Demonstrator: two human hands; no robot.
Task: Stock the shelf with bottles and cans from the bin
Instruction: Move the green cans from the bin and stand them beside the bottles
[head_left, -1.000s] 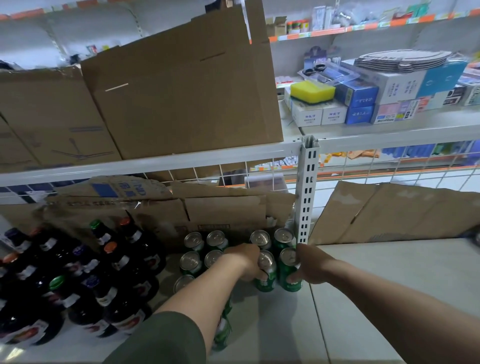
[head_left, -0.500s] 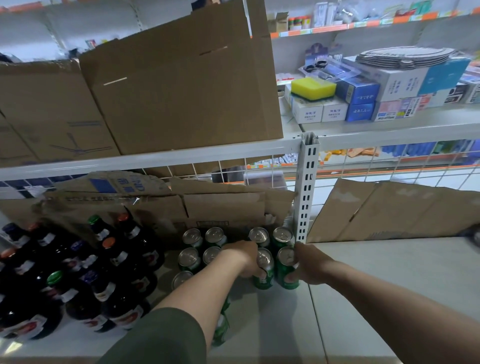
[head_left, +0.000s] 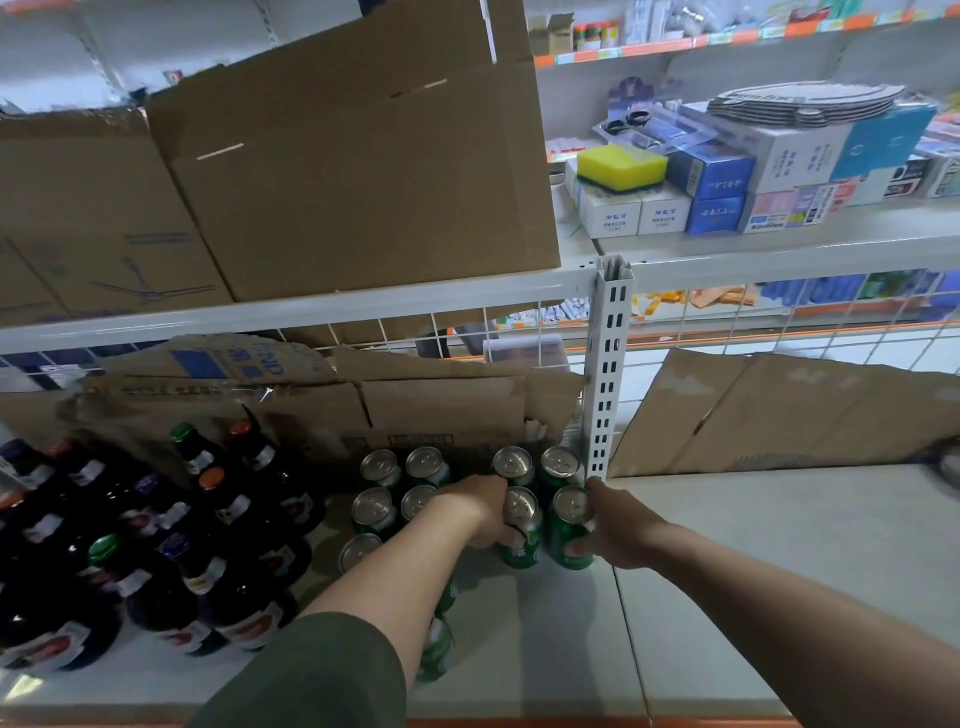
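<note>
Brown cardboard boxes (head_left: 353, 171) fill the upper tier on the left. Below them lies the pale grey shelf (head_left: 727, 597) being stocked, with a white slotted post (head_left: 605, 384) rising from its back edge near the middle. Flattened cardboard (head_left: 441, 410) leans along that back edge on both sides of the post.

Dark bottles (head_left: 156, 545) with coloured caps crowd the left end of the shelf, from the back edge almost to the front edge. Just right of them, towards the back, green cans (head_left: 400, 488) with silver tops stand upright in short rows. More cans sit nearer the front edge, partly hidden under the left forearm.

Both arms reach in from the front edge. The left hand (head_left: 483, 512) has its fingers curled round the left-hand can (head_left: 521, 530). The right hand (head_left: 618, 530) grips the right-hand can (head_left: 571, 525), thumb across its front, just in front of the post. The two cans stand upright side by side, close behind two cans of the back row; whether they touch cannot be told.

This looks like the placing step: a pair of cans being seated at the right end of the can block. The next move calls for loosening both grips without rocking the cans, drawing the hands straight back clear of the neighbours, then returning to the bin, which is out of view.
</note>
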